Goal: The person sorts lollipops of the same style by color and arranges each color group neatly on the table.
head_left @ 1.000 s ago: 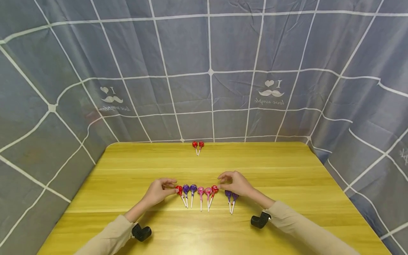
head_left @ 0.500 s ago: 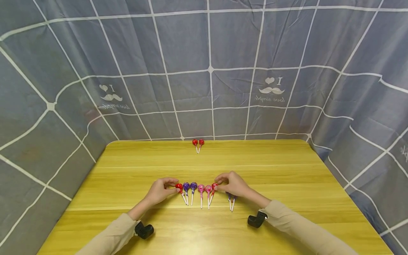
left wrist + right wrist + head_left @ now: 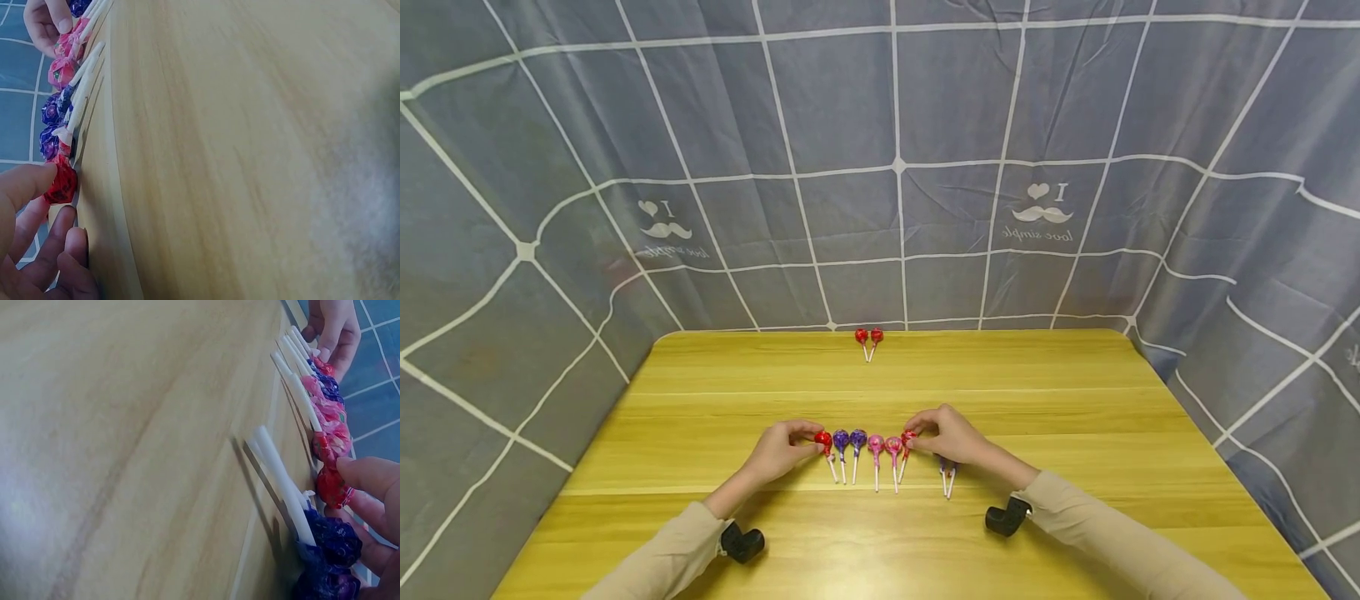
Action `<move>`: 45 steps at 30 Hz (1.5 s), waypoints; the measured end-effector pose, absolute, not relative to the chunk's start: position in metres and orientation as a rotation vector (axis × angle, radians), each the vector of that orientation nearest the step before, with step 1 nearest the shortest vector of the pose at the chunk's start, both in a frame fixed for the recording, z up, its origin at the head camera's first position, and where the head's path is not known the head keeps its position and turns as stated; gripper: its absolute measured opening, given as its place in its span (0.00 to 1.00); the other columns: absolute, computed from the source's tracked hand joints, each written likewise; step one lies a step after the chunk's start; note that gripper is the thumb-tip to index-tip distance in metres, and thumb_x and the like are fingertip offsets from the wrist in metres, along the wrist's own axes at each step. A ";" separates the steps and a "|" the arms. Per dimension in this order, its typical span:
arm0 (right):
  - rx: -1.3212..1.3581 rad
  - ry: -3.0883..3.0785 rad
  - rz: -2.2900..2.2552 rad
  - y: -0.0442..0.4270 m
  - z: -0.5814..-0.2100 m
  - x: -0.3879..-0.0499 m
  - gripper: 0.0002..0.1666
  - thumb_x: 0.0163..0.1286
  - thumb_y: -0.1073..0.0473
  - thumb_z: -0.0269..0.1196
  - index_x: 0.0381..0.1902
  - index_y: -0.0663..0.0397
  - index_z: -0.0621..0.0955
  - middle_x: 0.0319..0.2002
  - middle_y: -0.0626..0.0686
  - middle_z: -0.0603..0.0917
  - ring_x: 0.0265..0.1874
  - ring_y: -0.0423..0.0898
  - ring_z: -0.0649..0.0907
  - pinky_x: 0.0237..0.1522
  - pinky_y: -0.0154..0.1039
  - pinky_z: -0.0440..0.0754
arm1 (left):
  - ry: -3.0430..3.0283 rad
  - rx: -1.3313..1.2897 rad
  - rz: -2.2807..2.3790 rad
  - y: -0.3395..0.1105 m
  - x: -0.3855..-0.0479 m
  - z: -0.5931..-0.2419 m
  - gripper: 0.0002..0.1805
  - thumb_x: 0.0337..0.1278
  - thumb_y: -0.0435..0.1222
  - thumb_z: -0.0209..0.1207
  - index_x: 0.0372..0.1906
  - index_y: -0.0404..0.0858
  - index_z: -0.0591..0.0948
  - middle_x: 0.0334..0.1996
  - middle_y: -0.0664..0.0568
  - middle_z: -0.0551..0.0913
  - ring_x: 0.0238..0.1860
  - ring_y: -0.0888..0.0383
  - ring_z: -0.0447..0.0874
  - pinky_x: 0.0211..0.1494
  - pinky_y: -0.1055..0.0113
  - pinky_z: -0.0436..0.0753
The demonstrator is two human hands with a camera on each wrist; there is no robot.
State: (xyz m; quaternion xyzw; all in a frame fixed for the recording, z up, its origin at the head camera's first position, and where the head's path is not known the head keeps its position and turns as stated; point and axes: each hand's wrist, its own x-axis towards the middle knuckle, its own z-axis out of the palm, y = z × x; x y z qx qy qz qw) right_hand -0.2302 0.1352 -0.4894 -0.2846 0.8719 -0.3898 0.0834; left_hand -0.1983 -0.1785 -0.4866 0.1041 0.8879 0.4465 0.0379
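Observation:
In the head view a row of wrapped lollipops lies across the wooden table (image 3: 880, 550). At the row's left end my left hand (image 3: 777, 450) pinches the head of a red lollipop (image 3: 823, 440) between thumb and fingers. Beside it come two purple lollipops (image 3: 841, 439), then two pink lollipops (image 3: 876, 444). My right hand (image 3: 953, 437) pinches another red lollipop (image 3: 332, 486) at the right end, close against the pink ones. Under that hand lie two more purple lollipops (image 3: 337, 540), their heads mostly hidden in the head view.
Two red lollipops (image 3: 862, 336) lie near the table's back edge, sticks converging toward me. A grey curtain (image 3: 842, 125) with white grid lines surrounds the table on the back and sides. Black wrist cameras (image 3: 742, 543) hang at both cuffs.
My right hand has shifted slightly left, bringing the right red lollipop closer to the pink ones. My left hand stays at its red lollipop with hardly any movement.

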 end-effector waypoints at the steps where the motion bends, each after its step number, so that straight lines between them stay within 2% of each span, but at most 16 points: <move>1: -0.857 2.595 -1.162 0.136 -0.489 -0.231 0.14 0.64 0.58 0.66 0.46 0.58 0.84 0.38 0.51 0.88 0.36 0.40 0.85 0.42 0.32 0.79 | 2.721 0.320 1.371 -0.178 -0.198 -0.486 0.14 0.55 0.32 0.64 0.47 0.33 0.84 0.41 0.43 0.87 0.40 0.54 0.84 0.36 0.72 0.77; 8: -0.872 2.569 -1.150 0.140 -0.487 -0.232 0.15 0.64 0.60 0.65 0.48 0.59 0.83 0.41 0.52 0.88 0.42 0.44 0.85 0.46 0.34 0.80 | 2.687 0.307 1.379 -0.176 -0.196 -0.483 0.16 0.56 0.30 0.62 0.51 0.32 0.82 0.44 0.42 0.86 0.41 0.53 0.83 0.38 0.72 0.77; 16: -0.883 2.564 -1.156 0.137 -0.484 -0.232 0.16 0.63 0.59 0.66 0.47 0.60 0.83 0.39 0.53 0.88 0.39 0.42 0.85 0.42 0.31 0.79 | 2.781 0.279 1.300 -0.171 -0.197 -0.483 0.15 0.55 0.35 0.65 0.48 0.34 0.84 0.40 0.48 0.87 0.40 0.56 0.82 0.42 0.67 0.78; 19: -0.885 2.568 -1.155 0.135 -0.485 -0.232 0.16 0.62 0.59 0.67 0.47 0.61 0.84 0.38 0.53 0.89 0.35 0.39 0.84 0.38 0.30 0.77 | 2.802 0.267 1.283 -0.170 -0.197 -0.484 0.14 0.54 0.34 0.66 0.46 0.35 0.85 0.37 0.50 0.88 0.38 0.58 0.81 0.41 0.67 0.76; 21: -0.884 2.575 -1.150 0.135 -0.486 -0.232 0.16 0.62 0.59 0.67 0.47 0.60 0.84 0.38 0.53 0.89 0.30 0.35 0.81 0.34 0.28 0.74 | 2.811 0.270 1.270 -0.169 -0.197 -0.484 0.14 0.53 0.34 0.66 0.46 0.35 0.85 0.35 0.51 0.87 0.36 0.59 0.80 0.39 0.67 0.75; 25: -0.861 2.583 -1.139 0.134 -0.489 -0.233 0.16 0.62 0.57 0.68 0.46 0.59 0.84 0.37 0.53 0.89 0.18 0.32 0.67 0.24 0.27 0.63 | 2.819 0.270 1.248 -0.170 -0.197 -0.484 0.14 0.53 0.34 0.67 0.45 0.34 0.85 0.35 0.50 0.88 0.35 0.60 0.79 0.38 0.68 0.75; 27: -0.846 2.584 -1.142 0.134 -0.490 -0.233 0.16 0.62 0.57 0.68 0.46 0.58 0.84 0.37 0.53 0.89 0.16 0.33 0.62 0.22 0.27 0.59 | 2.821 0.260 1.238 -0.170 -0.196 -0.483 0.15 0.52 0.35 0.67 0.46 0.34 0.85 0.36 0.49 0.88 0.34 0.61 0.79 0.37 0.69 0.74; 32: -0.819 2.597 -1.146 0.135 -0.492 -0.234 0.17 0.61 0.55 0.69 0.45 0.57 0.85 0.32 0.51 0.88 0.14 0.34 0.57 0.21 0.28 0.56 | 2.808 0.233 1.232 -0.169 -0.197 -0.481 0.18 0.50 0.36 0.68 0.47 0.34 0.85 0.38 0.47 0.88 0.28 0.61 0.72 0.29 0.72 0.67; 37: -0.796 2.585 -1.160 0.135 -0.493 -0.235 0.16 0.60 0.55 0.69 0.45 0.56 0.86 0.32 0.50 0.88 0.15 0.34 0.57 0.22 0.28 0.56 | 2.811 0.215 1.221 -0.168 -0.198 -0.482 0.19 0.49 0.38 0.69 0.47 0.35 0.85 0.37 0.49 0.88 0.25 0.61 0.68 0.26 0.72 0.63; 45: -0.799 2.567 -1.169 0.135 -0.492 -0.234 0.15 0.60 0.55 0.69 0.44 0.56 0.86 0.32 0.50 0.88 0.15 0.34 0.59 0.21 0.27 0.58 | 2.828 0.185 1.205 -0.167 -0.197 -0.482 0.17 0.49 0.39 0.69 0.45 0.36 0.86 0.35 0.51 0.88 0.26 0.62 0.72 0.27 0.71 0.64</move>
